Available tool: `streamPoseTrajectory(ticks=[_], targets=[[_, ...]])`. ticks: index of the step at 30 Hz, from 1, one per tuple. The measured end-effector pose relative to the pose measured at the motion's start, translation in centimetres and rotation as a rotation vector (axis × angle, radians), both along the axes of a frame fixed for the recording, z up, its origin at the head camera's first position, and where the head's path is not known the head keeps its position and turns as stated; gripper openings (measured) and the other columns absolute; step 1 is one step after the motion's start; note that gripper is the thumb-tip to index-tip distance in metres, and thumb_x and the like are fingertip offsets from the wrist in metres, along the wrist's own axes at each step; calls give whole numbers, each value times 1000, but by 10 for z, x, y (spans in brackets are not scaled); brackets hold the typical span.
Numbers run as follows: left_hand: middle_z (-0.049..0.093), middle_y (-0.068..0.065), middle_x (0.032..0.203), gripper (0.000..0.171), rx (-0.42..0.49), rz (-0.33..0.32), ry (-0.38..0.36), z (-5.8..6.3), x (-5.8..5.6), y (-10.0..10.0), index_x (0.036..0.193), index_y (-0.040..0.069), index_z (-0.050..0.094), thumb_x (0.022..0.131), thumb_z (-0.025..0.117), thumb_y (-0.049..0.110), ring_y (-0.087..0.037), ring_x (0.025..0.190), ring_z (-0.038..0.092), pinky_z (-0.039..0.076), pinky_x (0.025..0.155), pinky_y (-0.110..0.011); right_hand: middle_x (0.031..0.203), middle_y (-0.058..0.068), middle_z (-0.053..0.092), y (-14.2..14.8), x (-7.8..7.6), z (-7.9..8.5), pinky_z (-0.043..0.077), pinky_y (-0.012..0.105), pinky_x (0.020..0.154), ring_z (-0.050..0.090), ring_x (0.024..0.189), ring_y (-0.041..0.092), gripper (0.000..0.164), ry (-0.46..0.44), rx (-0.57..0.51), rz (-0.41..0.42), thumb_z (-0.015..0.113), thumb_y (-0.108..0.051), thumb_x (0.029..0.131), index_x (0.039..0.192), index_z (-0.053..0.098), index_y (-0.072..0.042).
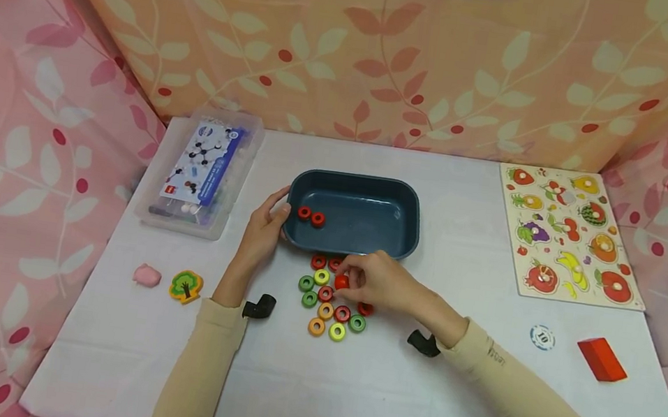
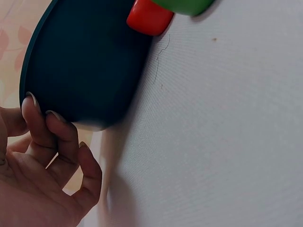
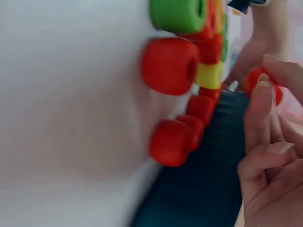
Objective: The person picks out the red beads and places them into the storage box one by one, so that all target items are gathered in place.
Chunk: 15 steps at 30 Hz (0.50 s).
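At the left end of a dark blue tray (image 1: pixel 371 217), my left hand (image 1: pixel 264 227) grips the rim, fingertips against the wall in the left wrist view. Two red beads (image 1: pixel 318 220) lie inside, near its left side. My right hand (image 1: pixel 384 282) pinches a red bead (image 3: pixel 255 78) between thumb and fingertips, just in front of the tray. Below that hand, several ring-shaped beads are spread on the white table, among them a green bead (image 1: pixel 306 283), a yellow bead (image 1: pixel 337 331) and an orange bead (image 1: pixel 316 327). The right hand partly covers some red ones.
A clear plastic case (image 1: pixel 199 173) stands back left, a fruit puzzle board (image 1: pixel 514 243) back right. A pink pig figure (image 1: pixel 147 275) and a tree piece (image 1: pixel 186 286) lie left; a poker chip (image 1: pixel 542 337) and a red block (image 1: pixel 602 359) lie right. Patterned curtains enclose the table.
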<state>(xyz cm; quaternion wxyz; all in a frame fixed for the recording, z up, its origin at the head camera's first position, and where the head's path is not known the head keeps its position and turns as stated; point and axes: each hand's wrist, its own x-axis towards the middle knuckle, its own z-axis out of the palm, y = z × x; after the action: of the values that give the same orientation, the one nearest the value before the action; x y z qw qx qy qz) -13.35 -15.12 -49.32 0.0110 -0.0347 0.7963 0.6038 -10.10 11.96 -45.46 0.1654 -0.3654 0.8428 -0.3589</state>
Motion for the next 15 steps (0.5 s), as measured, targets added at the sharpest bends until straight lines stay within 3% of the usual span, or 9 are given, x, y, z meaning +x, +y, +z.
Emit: streamPoseTrajectory(ticks=[3, 8, 11, 15], targets=[[51, -4, 61, 42, 0, -3, -5, 0, 0, 0, 148, 33, 49, 105, 50, 35, -37, 62, 51, 41, 59, -29, 66, -13, 60, -2, -5, 7, 48, 22, 55, 55, 54, 2, 26, 12, -118, -20, 85, -21, 81, 100, 69, -13], [52, -6, 62, 44, 9, -9, -27, 2, 0, -1, 149, 32, 47, 106, 50, 34, -47, 68, 52, 41, 60, -29, 71, -7, 63, -4, -22, 10, 50, 29, 55, 58, 57, 8, 25, 13, -251, -104, 79, -13, 85, 105, 63, -12], [53, -13, 64, 45, 17, -15, -44, 11, 1, 1, 151, 26, 45, 107, 49, 28, -54, 71, 50, 40, 59, -28, 78, -3, 65, -6, -35, 8, 49, 32, 59, 58, 63, 12, 25, 6, -255, -160, 74, -13, 88, 109, 62, -12], [53, -23, 67, 45, 8, -23, -53, 27, 6, 5, 152, 16, 44, 107, 47, 20, -57, 74, 50, 41, 58, -28, 87, 0, 66, -10, -52, 3, 47, 32, 64, 59, 71, 15, 24, -19, -177, -226, 74, -13, 89, 111, 64, -12]])
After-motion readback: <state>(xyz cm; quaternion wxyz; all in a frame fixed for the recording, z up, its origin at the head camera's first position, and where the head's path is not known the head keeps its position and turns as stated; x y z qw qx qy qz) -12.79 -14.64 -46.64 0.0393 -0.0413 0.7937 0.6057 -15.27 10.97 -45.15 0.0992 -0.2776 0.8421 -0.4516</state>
